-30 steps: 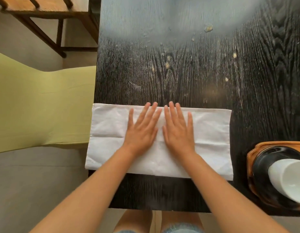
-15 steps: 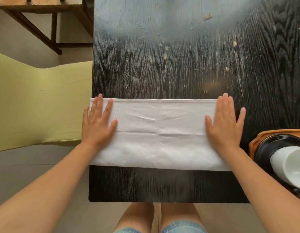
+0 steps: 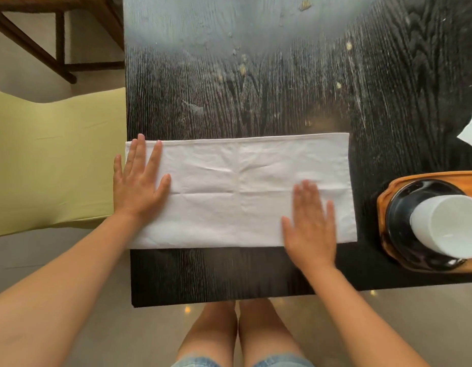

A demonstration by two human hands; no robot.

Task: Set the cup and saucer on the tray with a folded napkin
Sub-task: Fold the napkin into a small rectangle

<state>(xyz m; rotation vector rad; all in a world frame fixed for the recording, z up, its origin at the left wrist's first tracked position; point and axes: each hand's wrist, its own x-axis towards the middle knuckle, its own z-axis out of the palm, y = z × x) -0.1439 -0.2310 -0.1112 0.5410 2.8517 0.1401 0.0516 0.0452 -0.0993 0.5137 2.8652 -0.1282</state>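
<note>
My right hand [image 3: 310, 223] has slid in from the napkin [image 3: 240, 192]'s 3 o'clock end, both hands flat and spread, left hand [image 3: 139, 181] at 9 o'clock, so another fold looks next.

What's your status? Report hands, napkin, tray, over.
Left hand flat on white cloth napkin, right hand open, blurred. White cup, black saucer on wooden tray. Nothing blocking.

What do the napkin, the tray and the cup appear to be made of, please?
Napkin: white woven cloth by its look, matte, with soft creases and a hemmed edge. Tray: probably wood, orange-brown, smooth, rounded rim. Cup: white, smooth, faintly glossy; ceramic or plastic, hard to tell.
</note>
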